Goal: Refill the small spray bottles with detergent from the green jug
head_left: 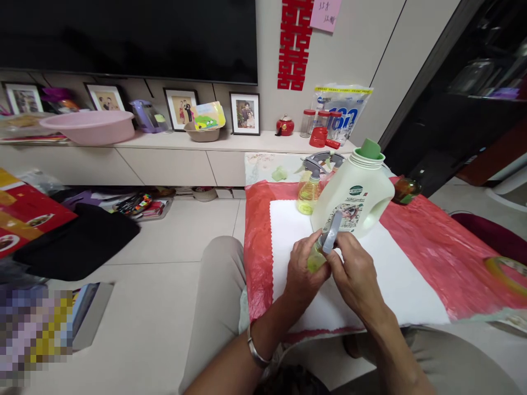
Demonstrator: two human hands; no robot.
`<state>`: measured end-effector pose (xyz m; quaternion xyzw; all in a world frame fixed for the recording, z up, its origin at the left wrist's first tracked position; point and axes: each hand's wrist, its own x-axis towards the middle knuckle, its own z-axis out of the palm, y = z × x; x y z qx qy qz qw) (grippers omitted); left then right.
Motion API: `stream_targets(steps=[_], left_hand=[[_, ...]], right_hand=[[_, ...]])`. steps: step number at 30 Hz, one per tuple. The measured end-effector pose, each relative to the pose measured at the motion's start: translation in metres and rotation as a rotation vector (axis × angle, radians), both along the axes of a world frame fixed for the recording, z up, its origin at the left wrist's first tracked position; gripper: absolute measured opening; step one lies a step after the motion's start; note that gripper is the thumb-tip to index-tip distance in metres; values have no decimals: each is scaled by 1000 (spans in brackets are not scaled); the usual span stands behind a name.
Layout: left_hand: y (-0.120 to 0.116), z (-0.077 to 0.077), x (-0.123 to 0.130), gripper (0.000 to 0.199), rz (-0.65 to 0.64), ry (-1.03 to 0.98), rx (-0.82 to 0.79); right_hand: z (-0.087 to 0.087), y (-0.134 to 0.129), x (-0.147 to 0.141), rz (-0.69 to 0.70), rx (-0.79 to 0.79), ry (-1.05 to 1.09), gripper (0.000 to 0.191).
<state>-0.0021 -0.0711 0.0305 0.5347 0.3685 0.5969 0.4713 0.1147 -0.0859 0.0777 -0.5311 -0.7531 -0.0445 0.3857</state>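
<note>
While the left hand (pixel 302 270) wraps around the trigger spray bottle (pixel 316 260) above the white scalloped-edged sheet (pixel 405 280), the right hand (pixel 357 269) pinches near its grey spray head (pixel 333 231); a slack grip or loose head could spill yellow-green liquid, and a sideways slip could bump the SilkGarden jug (pixel 354 193) just behind

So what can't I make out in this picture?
In the head view:
Yellow-green plastic spray bottle: partly hidden by the left hand and right hand.
Yellow round roll: blurred, cut off by the right edge.
Pink paper note: handwriting too small to read, top cut off.
Large black television: cut off by the top edge.
</note>
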Motion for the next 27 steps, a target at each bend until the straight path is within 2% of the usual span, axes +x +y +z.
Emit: stream_targets(steps=[3, 8, 10, 14, 16, 20, 25, 27], left_hand=[[0, -3, 1, 50, 24, -8, 27], [7, -19, 3, 46, 89, 224, 318], [8, -21, 2, 45, 102, 266, 369], [7, -20, 1, 46, 88, 305, 380], [7, -19, 1, 48, 99, 313, 369], [7, -22, 1, 51, 104, 295, 328], [9, -26, 3, 45, 123, 268, 350], [10, -28, 5, 45, 138, 282, 372]], right_hand=[[-3, 1, -1, -22, 39, 2, 11], [-17, 1, -11, -186, 176, 107, 23], [-19, -1, -15, -176, 132, 178, 24], [-20, -4, -20, -61, -18, 368, 27], [-25, -3, -24, -114, -35, 505, 26], [-38, 1, -35, -254, -57, 761, 39], [-45, 0, -40, -117, -170, 886, 46], [-46, 0, -39, -117, -202, 1001, 47]])
